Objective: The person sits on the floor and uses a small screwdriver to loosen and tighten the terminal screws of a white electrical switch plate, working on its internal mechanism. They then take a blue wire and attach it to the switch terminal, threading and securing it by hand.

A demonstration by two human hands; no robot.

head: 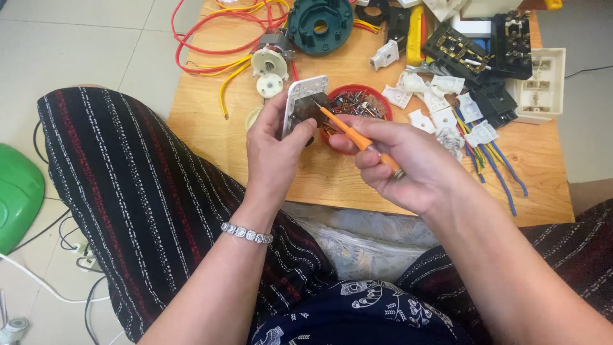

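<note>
Over a low wooden table (332,176) set on a pale tiled floor (83,45), the left hand (271,150) grips a white switch plate (300,102), fingers wrapped around its edge, tilted with its dark back facing the right hand. The right hand (399,160) pinches an orange screwdriver (354,134), whose tip touches the plate's back. Just behind the plate, at twelve o'clock, sits a red bowl (373,96) of screws. White plastic parts (440,102) and blue wires (501,176) lie at two o'clock, red and yellow wires (217,45) at eleven o'clock. A green object (16,195) rests on the floor at nine o'clock.
</note>
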